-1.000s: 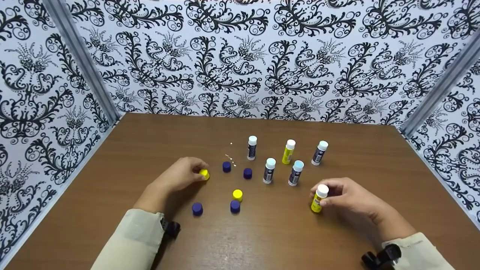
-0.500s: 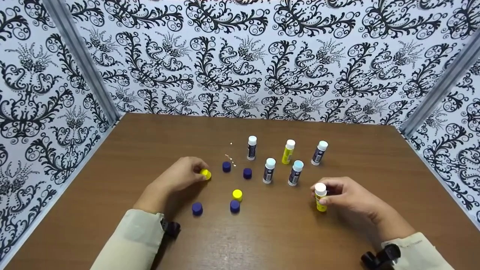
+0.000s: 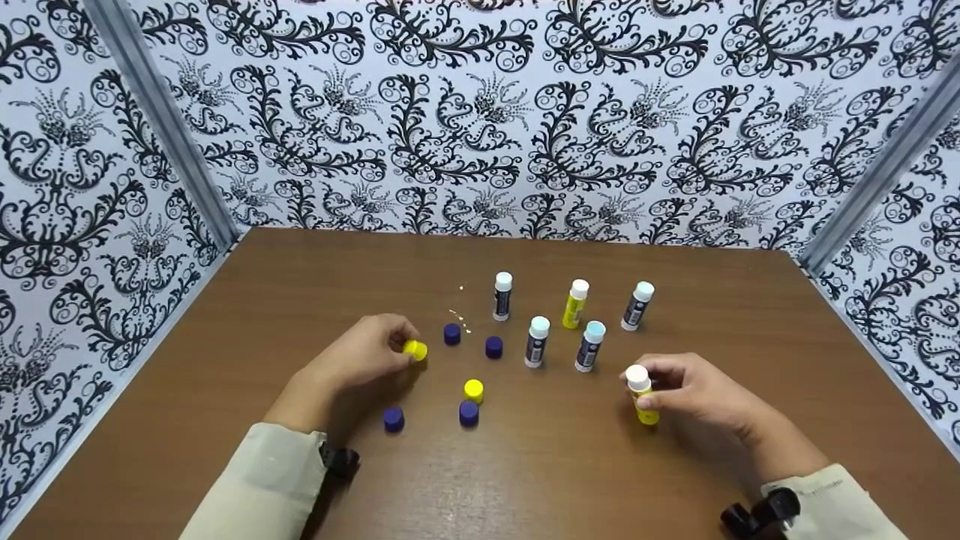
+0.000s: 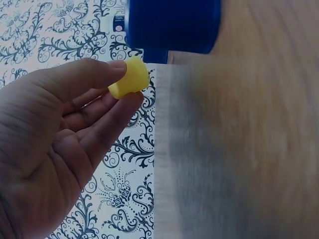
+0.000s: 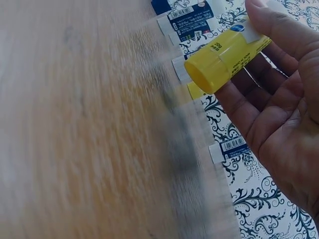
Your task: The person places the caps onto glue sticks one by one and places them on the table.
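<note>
My left hand (image 3: 369, 346) pinches a yellow cap (image 3: 415, 350) between thumb and fingers; the left wrist view shows the same yellow cap (image 4: 130, 78) off the table. On the other side, my right hand (image 3: 690, 390) grips a yellow glue stick (image 3: 643, 397) whose white top points up and leans slightly left. Its yellow base (image 5: 208, 72) shows from below in the right wrist view, raised from the tabletop. A second yellow cap (image 3: 473, 391) lies between the hands, close against a dark blue cap (image 3: 469, 413).
Other dark blue caps (image 3: 394, 419) lie around the left hand. Several uncapped glue sticks stand upright farther back, dark blue ones (image 3: 537, 343) and a yellow one (image 3: 575, 304). White crumbs (image 3: 459, 319) dot the brown table (image 3: 337, 262). Patterned walls (image 3: 480, 135) enclose it.
The yellow cap in my left hand has turned and shifted slightly right. In my right hand the glue stick has tilted, its white top moving left and its base right. Both hands stay in place.
</note>
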The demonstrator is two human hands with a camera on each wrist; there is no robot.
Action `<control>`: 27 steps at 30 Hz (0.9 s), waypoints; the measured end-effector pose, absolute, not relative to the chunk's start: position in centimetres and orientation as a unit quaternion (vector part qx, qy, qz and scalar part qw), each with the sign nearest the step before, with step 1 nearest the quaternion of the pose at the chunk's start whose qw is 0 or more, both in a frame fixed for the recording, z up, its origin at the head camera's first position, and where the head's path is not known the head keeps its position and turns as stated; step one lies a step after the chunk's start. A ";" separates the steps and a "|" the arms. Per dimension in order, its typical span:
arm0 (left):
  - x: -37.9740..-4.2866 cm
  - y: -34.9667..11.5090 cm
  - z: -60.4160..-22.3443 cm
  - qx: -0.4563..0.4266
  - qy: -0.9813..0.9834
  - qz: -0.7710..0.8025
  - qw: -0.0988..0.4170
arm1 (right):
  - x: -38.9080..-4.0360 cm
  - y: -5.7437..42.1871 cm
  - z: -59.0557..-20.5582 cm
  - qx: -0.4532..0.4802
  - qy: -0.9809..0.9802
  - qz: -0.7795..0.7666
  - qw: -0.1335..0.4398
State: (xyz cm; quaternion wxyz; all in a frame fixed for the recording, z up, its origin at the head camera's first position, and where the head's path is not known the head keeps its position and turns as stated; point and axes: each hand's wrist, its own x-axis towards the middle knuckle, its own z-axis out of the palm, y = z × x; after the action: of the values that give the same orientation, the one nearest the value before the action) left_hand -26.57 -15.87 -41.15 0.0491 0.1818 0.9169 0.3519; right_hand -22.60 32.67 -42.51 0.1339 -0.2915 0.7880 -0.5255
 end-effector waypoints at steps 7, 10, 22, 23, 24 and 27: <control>-26.0 -15.5 -40.5 0.183 0.908 0.375 0.040 | -22.5 32.5 -42.4 -0.291 0.793 -0.521 0.128; -25.8 -15.3 -40.2 0.188 0.908 0.372 0.040 | -22.5 32.5 -42.3 -0.291 0.793 -0.519 0.129; -25.4 -14.6 -39.8 0.205 0.898 0.386 0.044 | -22.1 32.0 -41.9 -0.259 0.800 -0.525 0.134; -25.4 -14.5 -39.7 0.206 0.898 0.387 0.042 | -22.1 32.0 -41.9 -0.260 0.799 -0.527 0.132; -25.4 -14.4 -39.7 0.208 0.897 0.388 0.040 | -22.1 31.9 -41.9 -0.261 0.797 -0.528 0.129; -25.2 -14.2 -39.5 0.208 0.897 0.388 0.035 | -22.0 31.9 -41.9 -0.266 0.792 -0.534 0.125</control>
State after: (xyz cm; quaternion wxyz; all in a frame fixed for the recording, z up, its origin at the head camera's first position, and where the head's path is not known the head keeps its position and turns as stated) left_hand -25.21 -14.18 -39.54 0.0350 0.2079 0.8971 0.3884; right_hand -22.02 31.88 -41.93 0.1246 -0.2663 0.7924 -0.5344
